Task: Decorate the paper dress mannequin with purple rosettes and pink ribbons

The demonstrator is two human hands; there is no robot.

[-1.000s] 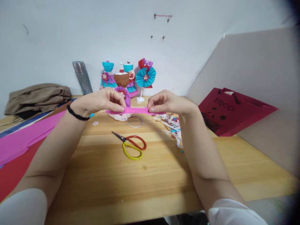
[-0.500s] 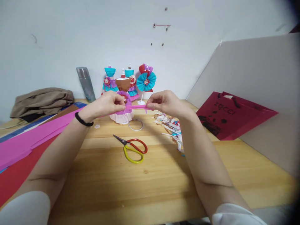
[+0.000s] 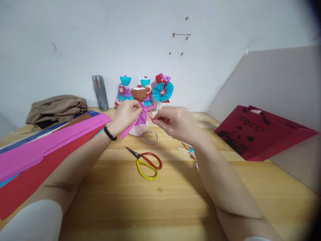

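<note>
A narrow pink crepe paper strip point(image 3: 147, 113) runs between my two hands, held up over the table. My left hand point(image 3: 127, 115) pinches it, and one loose end hangs below that hand. The fingertips of my right hand point(image 3: 175, 121) are closed on the other end. Just behind the strip stands a small dress form point(image 3: 139, 93) with a brown top, a purple layer and a pale pink skirt, partly hidden by my left hand. Nearer to me lie scissors point(image 3: 145, 163) with one red and one yellow handle, beside a thin white ring point(image 3: 150, 137).
Pink paper sheets point(image 3: 57, 142) and red ones point(image 3: 47, 177) are stacked at left, near a brown cloth point(image 3: 57, 108) and a flask point(image 3: 100, 93). Several decorated forms point(image 3: 163, 92) stand by the wall. A red paper bag point(image 3: 260, 134) is at right; paper scraps point(image 3: 192, 152) lie behind my right forearm.
The strip was stretched level between my hands; now it slants down to the right, with a loose end showing under my left hand. The view has shifted slightly left.
</note>
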